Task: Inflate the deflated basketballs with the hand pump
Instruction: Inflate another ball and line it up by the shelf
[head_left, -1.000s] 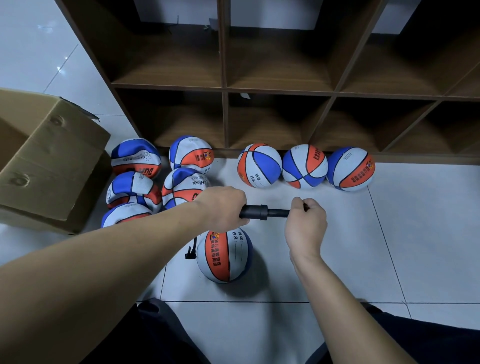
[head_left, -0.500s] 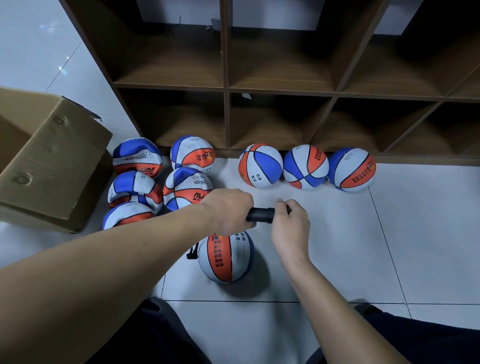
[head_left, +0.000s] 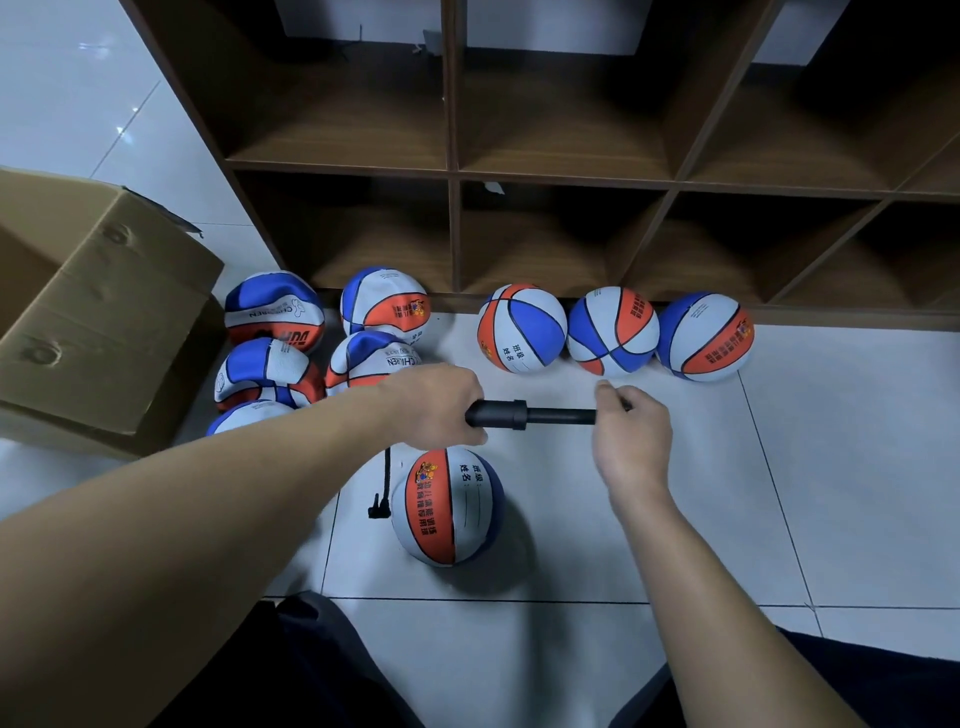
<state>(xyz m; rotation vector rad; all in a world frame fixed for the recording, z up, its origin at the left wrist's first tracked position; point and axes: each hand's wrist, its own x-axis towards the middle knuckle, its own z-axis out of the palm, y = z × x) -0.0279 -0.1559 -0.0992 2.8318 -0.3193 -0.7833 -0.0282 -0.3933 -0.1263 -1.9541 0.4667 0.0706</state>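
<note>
A: Clutter first — what lies around the work?

B: The ball being filled (head_left: 448, 506) sits on the white tile floor (head_left: 831, 493) at centre. At ten o'clock a cluster of five crumpled, deflated basketballs (head_left: 272, 309) lies bunched, touching one another, with an open cardboard box (head_left: 104, 312) just beside them at nine o'clock. At one o'clock three round, full basketballs (head_left: 613, 331) stand in a row, touching, against the foot of the brown shelf unit (head_left: 452, 171).

A: And the hand pump (head_left: 530, 414)?

B: Held level just above the ball. The left hand (head_left: 431, 405) is wrapped closed around its barrel; the right hand (head_left: 628, 431) is clenched on the handle, with the rod drawn out between them. A black hose (head_left: 385, 480) drops from under the left hand to a fitting at the ball's nine o'clock side.

A: Anything blocking?

B: The left forearm covers part of the flat cluster. The full balls are near the right hand's knuckles at twelve.

A: Open room?

B: Bare tile from three to five o'clock, out to the picture's edge. The shelf base closes off twelve; the person's dark-clad knees (head_left: 322, 670) close off six.
</note>
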